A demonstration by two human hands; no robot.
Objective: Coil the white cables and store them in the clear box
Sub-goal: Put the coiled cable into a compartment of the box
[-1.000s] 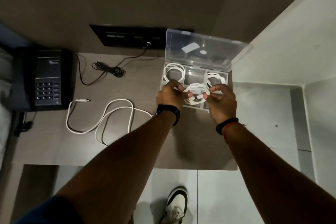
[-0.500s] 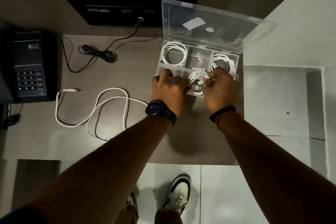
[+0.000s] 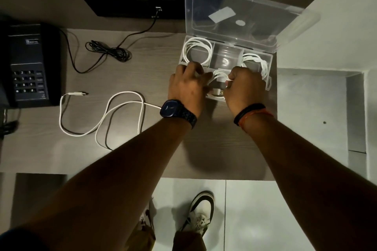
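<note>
Since a second ago both hands have dropped from holding the small coil above the clear box (image 3: 271,61) to pressing it down into the near middle compartment. The left hand (image 3: 186,87) lies over the box's near-left part, fingers curled down at the coil's left edge; whether its grip pinches the cable or only pushes on it cannot be told. The right hand (image 3: 243,85) has its grip pressed together on the coiled cable (image 3: 219,84), whose plug end shows between the two hands.

Two other coils already sit in the box, one in the far-left compartment (image 3: 196,50) and one on the right side (image 3: 255,61); the far middle compartment looks bare. One loose white cable (image 3: 106,114) lies uncoiled on the counter (image 3: 142,63), left of the box, with its plug (image 3: 76,93) near the black telephone (image 3: 29,63).

The risk now is spring-back: if the hands let go before the loops settle below the dividers, the coil will likely unwind and spill over the wall. Pressing down hard could also push the light box along the counter.
</note>
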